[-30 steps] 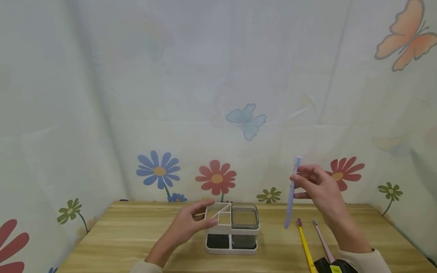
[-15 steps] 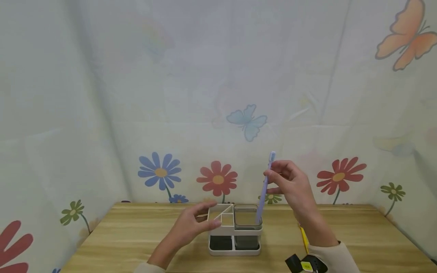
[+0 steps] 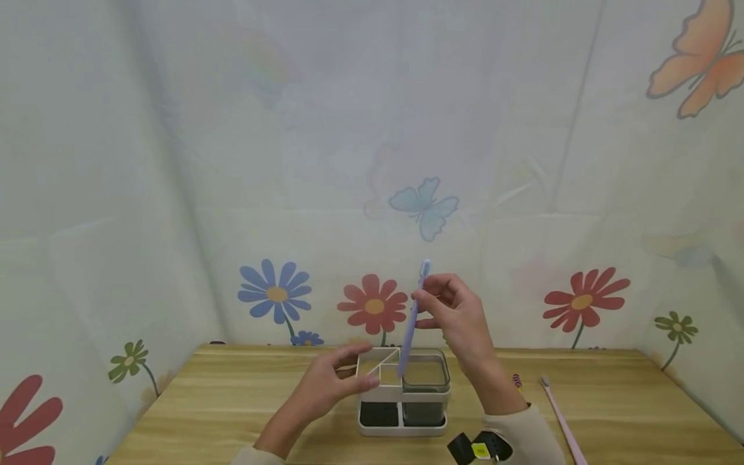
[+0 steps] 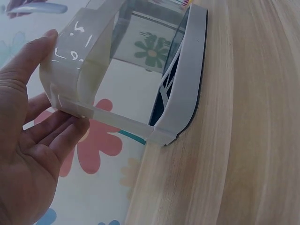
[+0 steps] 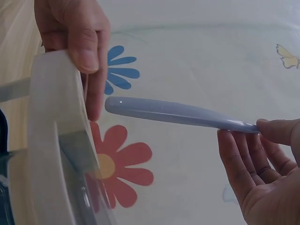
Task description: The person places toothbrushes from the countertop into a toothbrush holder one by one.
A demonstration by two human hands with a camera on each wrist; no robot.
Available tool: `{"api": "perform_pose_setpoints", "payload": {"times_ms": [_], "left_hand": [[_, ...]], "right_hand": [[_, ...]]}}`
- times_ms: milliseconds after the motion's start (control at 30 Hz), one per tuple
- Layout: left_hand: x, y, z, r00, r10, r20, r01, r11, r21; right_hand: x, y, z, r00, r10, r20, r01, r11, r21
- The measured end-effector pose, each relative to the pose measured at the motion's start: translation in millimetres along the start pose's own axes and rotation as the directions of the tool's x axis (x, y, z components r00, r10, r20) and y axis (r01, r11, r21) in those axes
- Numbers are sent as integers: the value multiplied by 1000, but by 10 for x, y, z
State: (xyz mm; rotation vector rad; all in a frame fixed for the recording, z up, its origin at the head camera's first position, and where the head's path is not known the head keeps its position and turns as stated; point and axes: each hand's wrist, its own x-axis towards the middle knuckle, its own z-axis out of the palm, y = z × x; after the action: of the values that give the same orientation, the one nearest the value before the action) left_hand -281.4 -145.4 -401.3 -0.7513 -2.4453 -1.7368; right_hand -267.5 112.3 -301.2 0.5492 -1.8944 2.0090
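A white two-tier toothbrush holder [image 3: 380,390] stands on the wooden table, with divided slots at its top left and a clear grey cup [image 3: 427,389] at its right. My left hand [image 3: 325,386] grips the holder's left end, thumb at the front and fingers behind; the left wrist view shows fingertips on its upper tier [image 4: 70,61]. Between thumb and fingertips, my right hand [image 3: 456,323] pinches a purple toothbrush [image 3: 410,329], bristles up and slightly tilted. Its handle end [image 5: 122,106] hangs over the holder, apart from its top in the right wrist view.
To the right lie a pink toothbrush [image 3: 560,413] and another with a dark striped head [image 3: 516,382], mostly hidden by my right forearm. A black device [image 3: 479,450] with a yellow label sits at my right wrist. A flowered cloth [image 3: 314,161] hangs behind the table.
My right hand has carried the purple toothbrush leftward from beside the holder to above its middle. The left hand keeps its grip on the holder.
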Motion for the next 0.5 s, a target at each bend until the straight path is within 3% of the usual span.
{"api": "perform_pose_setpoints", "payload": {"times_ms": [500], "left_hand": [[1,-4,6,1000,9,-6,-9,1000,0]], "right_hand": [[29,278,236,999,-12,36,13,999,-30]]}}
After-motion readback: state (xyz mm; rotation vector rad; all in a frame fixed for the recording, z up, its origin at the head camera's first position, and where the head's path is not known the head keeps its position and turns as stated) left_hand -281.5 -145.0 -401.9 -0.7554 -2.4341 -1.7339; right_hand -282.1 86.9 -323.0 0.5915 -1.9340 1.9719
